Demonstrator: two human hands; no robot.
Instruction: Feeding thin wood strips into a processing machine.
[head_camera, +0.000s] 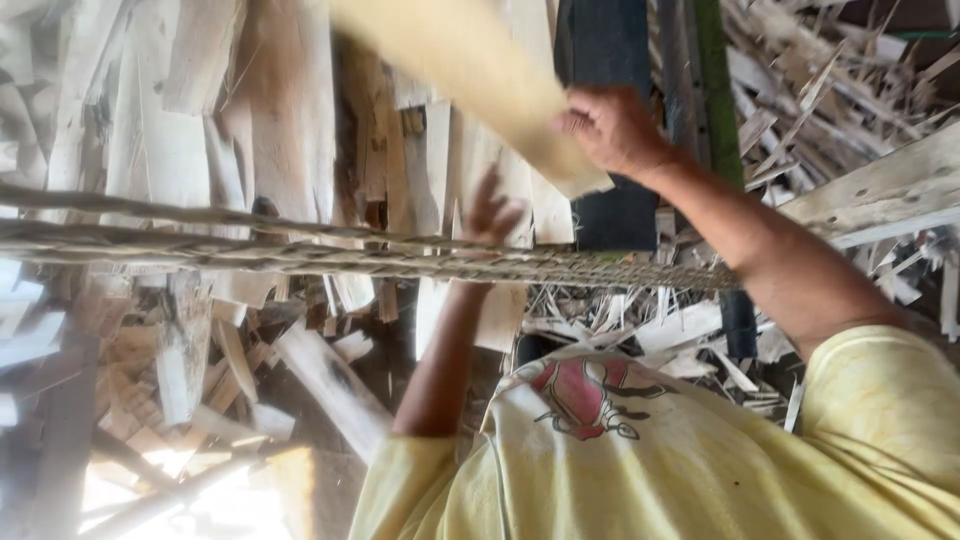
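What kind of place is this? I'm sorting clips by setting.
Probably a wood workshop or sawmill yard. Offcuts and splinters lie piled everywhere, the right hand grips a pale plank, and twisted ropes stretch across the view.

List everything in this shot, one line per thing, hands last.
Wooden plank: one, pale yellow, blurred, upper middle, held at its lower end.
Scrap wood pile: many pieces, pale, across the background.
Ropes: several strands, tan, stretched across the middle.
Dark post: one, dark blue-black, behind the plank.
Wood splinters: many, pale, upper right.
Shirt: one, yellow with a red print, bottom.
Right hand: gripping the plank.
Left hand: open, against the scrap wood, by the ropes.
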